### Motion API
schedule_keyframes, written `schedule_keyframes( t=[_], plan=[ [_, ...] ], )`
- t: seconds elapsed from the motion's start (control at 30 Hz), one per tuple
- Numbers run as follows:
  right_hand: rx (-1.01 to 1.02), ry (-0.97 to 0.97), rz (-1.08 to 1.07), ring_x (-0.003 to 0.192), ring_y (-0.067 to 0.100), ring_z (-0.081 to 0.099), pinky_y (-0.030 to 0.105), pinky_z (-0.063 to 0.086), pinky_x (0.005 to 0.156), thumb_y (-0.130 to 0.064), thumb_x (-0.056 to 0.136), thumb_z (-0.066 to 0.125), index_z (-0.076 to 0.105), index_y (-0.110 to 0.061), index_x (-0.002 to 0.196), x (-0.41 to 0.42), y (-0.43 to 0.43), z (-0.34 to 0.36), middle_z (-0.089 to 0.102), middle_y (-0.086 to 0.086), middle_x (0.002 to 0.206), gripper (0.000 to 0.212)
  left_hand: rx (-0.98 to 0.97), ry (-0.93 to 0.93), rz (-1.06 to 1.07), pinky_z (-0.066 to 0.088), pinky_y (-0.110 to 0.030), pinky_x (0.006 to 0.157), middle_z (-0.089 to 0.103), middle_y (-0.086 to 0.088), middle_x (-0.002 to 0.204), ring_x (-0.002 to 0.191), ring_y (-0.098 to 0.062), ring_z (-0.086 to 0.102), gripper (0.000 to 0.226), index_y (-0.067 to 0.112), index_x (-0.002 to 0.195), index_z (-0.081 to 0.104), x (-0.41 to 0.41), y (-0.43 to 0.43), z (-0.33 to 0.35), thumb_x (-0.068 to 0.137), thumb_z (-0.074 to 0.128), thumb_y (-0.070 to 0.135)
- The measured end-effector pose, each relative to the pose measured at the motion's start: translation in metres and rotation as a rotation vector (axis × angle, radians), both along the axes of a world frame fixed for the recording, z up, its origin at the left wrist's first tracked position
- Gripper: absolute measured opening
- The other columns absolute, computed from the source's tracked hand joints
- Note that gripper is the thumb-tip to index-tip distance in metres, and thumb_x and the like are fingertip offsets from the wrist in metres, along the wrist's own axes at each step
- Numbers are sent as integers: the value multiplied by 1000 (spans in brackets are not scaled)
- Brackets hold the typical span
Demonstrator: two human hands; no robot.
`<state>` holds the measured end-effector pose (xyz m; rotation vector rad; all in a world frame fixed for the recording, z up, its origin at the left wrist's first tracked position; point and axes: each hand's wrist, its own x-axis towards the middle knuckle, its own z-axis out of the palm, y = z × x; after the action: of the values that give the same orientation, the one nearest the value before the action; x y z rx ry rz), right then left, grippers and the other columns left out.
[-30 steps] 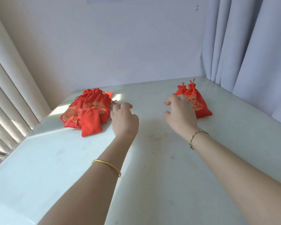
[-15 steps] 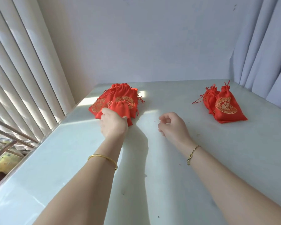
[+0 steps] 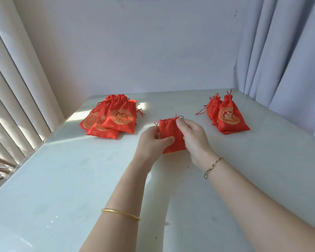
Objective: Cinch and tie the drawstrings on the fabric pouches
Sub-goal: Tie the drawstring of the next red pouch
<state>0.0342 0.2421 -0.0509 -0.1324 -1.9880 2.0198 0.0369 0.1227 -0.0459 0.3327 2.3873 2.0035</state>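
A small plain red fabric pouch (image 3: 169, 131) is held up over the middle of the table, its mouth facing away and its thin drawstrings sticking out at both top corners. My left hand (image 3: 151, 142) grips its left side, thumb pressed across the front. My right hand (image 3: 195, 137) holds the right side, fingertips at the top right corner by the drawstring. A pile of red pouches with gold emblems (image 3: 110, 119) lies flat at the back left. A smaller group of cinched pouches (image 3: 224, 115) lies at the back right.
The pale table (image 3: 62, 179) meets a white wall at the back. Vertical blinds (image 3: 13, 88) run along the left edge and grey curtains (image 3: 284, 51) hang at the right. Sunlight falls across the table's left side.
My left hand has lifted one pouch off the left pile and carried it to the centre. My right hand, curled and idle before, has come in and taken hold of the pouch's right side.
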Motion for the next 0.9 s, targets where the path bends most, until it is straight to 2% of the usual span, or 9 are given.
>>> schedule_keyframes(
  t=[0.03, 0.1, 0.23, 0.33, 0.4, 0.53, 0.7, 0.8, 0.9],
  plan=[
    [-25, -1, 29, 69, 11, 53, 21, 42, 62, -24, 95, 50, 65, -14, 79, -1, 3, -1, 58, -6, 71, 23, 70, -31, -20, 46, -11, 53, 66, -4, 83, 63, -3, 63, 16, 6, 100, 65, 1, 2, 3, 85, 61, 4],
    [-48, -15, 107, 79, 16, 58, 26, 45, 68, -19, 93, 53, 68, -18, 84, -2, 5, -1, 64, -1, 81, 18, 246, -100, -43, 46, -15, 60, 66, 2, 82, 67, -2, 62, 12, 11, 98, 67, 2, 4, 8, 90, 58, 14],
    [-165, -42, 110, 80, 16, 60, 30, 46, 69, -35, 91, 53, 69, -19, 87, -4, 3, 4, 66, 1, 88, 22, 406, -177, 76, 40, -27, 79, 64, 4, 96, 75, -7, 58, 15, 19, 95, 68, -3, 3, 9, 93, 55, 27],
    [-281, 10, 53, 73, 11, 61, 28, 45, 69, -34, 93, 53, 69, -19, 83, -5, 3, 8, 67, -4, 82, 24, 476, -182, 84, 40, -24, 72, 64, 14, 70, 65, -2, 58, 16, 20, 94, 69, -2, 5, 12, 94, 54, 26],
    [-335, 24, 45, 71, 8, 61, 25, 46, 69, -26, 92, 55, 68, -17, 84, -5, 4, 9, 66, -6, 81, 17, 522, -186, 75, 41, -21, 68, 61, 16, 63, 60, 1, 58, 16, 19, 95, 68, -1, 5, 15, 95, 53, 26],
    [-379, 1, 36, 64, 5, 61, 22, 46, 65, -21, 91, 57, 67, -16, 84, -4, 7, 13, 65, -7, 76, 13, 560, -213, 76, 41, -19, 66, 58, 14, 61, 60, -1, 55, 16, 17, 90, 66, -1, 4, 18, 96, 52, 22],
    [-390, 8, 18, 62, 6, 59, 24, 45, 65, -21, 90, 59, 66, -16, 80, -3, 5, 16, 64, -6, 75, 14, 628, -281, 60, 41, -20, 68, 60, 9, 74, 68, -4, 56, 17, 20, 88, 68, -3, 2, 22, 95, 53, 24],
    [-404, -13, -12, 62, 10, 58, 25, 45, 65, -28, 92, 55, 65, -16, 78, -2, 7, 19, 62, -3, 71, 21, 657, -325, 63, 40, -20, 70, 62, 8, 78, 71, -5, 56, 22, 22, 86, 69, -3, 1, 26, 93, 54, 36],
    [-473, -23, -36, 61, 9, 59, 22, 47, 62, -33, 93, 52, 65, -17, 77, -1, 10, 23, 61, -2, 67, 26, 674, -317, 114, 39, -18, 65, 62, 10, 73, 69, -5, 54, 22, 22, 83, 69, -4, 0, 27, 93, 54, 35]
  ],
)
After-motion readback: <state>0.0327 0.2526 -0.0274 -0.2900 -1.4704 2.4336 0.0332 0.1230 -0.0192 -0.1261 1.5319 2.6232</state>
